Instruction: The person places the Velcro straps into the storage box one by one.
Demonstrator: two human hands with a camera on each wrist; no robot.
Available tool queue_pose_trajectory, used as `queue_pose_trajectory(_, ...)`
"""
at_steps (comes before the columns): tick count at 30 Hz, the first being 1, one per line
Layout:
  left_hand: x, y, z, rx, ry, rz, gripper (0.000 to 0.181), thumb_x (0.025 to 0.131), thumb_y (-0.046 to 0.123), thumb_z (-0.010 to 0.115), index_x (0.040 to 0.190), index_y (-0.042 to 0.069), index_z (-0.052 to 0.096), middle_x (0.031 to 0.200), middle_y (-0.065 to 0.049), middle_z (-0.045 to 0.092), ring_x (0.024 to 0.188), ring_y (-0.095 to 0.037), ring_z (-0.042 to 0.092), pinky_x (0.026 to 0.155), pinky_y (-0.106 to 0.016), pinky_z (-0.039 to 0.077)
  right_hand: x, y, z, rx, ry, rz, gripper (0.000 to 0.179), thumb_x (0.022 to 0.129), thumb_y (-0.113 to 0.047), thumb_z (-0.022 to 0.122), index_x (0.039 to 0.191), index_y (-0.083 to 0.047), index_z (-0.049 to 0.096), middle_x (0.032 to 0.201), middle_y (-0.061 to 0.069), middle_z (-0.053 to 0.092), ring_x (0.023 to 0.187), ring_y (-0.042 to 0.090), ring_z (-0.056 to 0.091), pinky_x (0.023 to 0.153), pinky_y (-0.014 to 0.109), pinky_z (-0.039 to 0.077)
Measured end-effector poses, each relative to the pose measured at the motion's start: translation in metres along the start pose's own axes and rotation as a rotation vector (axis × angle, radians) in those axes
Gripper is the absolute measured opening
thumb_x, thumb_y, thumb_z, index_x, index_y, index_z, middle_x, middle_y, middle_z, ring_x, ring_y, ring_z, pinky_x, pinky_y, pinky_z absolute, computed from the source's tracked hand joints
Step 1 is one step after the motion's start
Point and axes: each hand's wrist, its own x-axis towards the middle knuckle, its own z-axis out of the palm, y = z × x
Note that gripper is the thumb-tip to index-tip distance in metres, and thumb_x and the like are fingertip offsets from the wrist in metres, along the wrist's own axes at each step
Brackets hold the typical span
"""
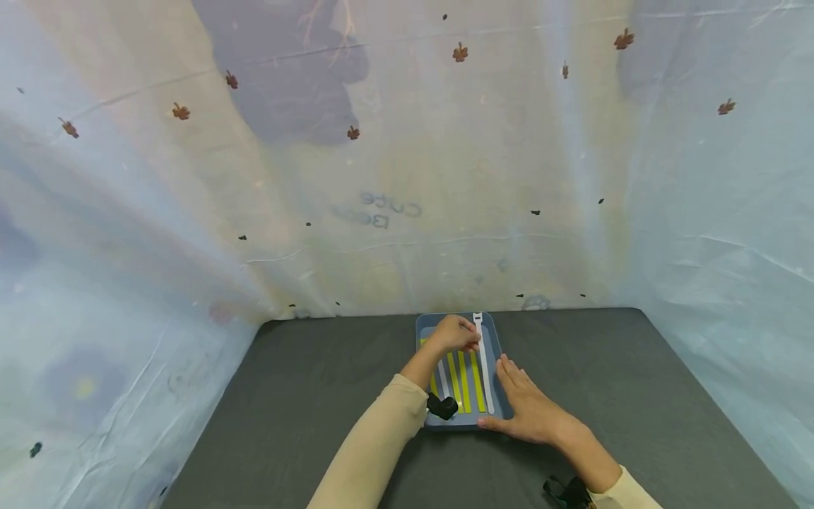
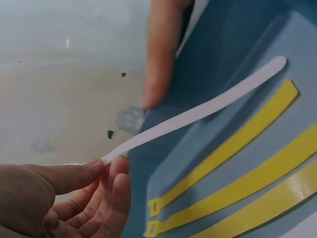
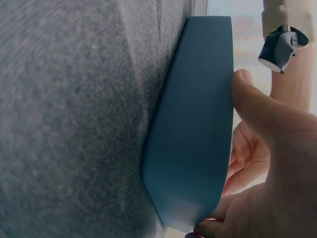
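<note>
My left hand (image 1: 454,334) pinches a white cable-tie strap (image 1: 485,367) near its slotted head, between thumb and fingers. In the left wrist view the white strap (image 2: 198,111) slants up from the fingertips, its rounded tail over the blue-grey tray (image 2: 292,29). Inside the tray lie several yellow straps (image 1: 477,382) side by side, with another white strap (image 1: 444,378) among them. At the near right corner of the tray (image 1: 439,422), my right hand (image 1: 534,413) rests along the rim with fingers extended and thumb spread. The right wrist view shows its thumb at the tray's rim, above the outer wall (image 3: 198,114).
The tray stands on a dark grey cloth-covered table (image 1: 331,396), close to its back edge. Behind and at both sides hangs a pale printed sheet (image 1: 445,177) with small leaf shapes. A black camera (image 1: 441,406) sits on the left wrist.
</note>
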Motion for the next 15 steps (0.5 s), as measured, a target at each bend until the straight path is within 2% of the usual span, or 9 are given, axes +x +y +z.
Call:
queue_pose_trajectory(5,0.0,-0.002,0.005,0.03,0.016,-0.033,0.005,0.103,0.0,0.07,0.104,-0.005,0.07,0.089,-0.02,0.078,0.098,-0.042,0.078,0.092,-0.05,0.064,-0.001,-0.002,-0.001,-0.013,-0.006,-0.005,0.127,0.091,-0.072,0.073,0.166,0.012,0.015,0.175,0.032,0.007,0.162,0.051,0.012,0.129,0.068,0.017)
queue_pose_trajectory(15,0.004,-0.002,0.015,0.129,0.031,-0.046,0.007,0.103,0.0,0.07,0.098,-0.003,0.073,0.087,-0.018,0.079,0.091,-0.035,0.081,0.082,-0.039,0.067,-0.002,-0.003,-0.003,-0.006,0.005,-0.017,0.125,0.092,-0.071,0.073,0.165,0.013,0.016,0.175,0.033,0.008,0.162,0.05,0.013,0.128,0.068,0.018)
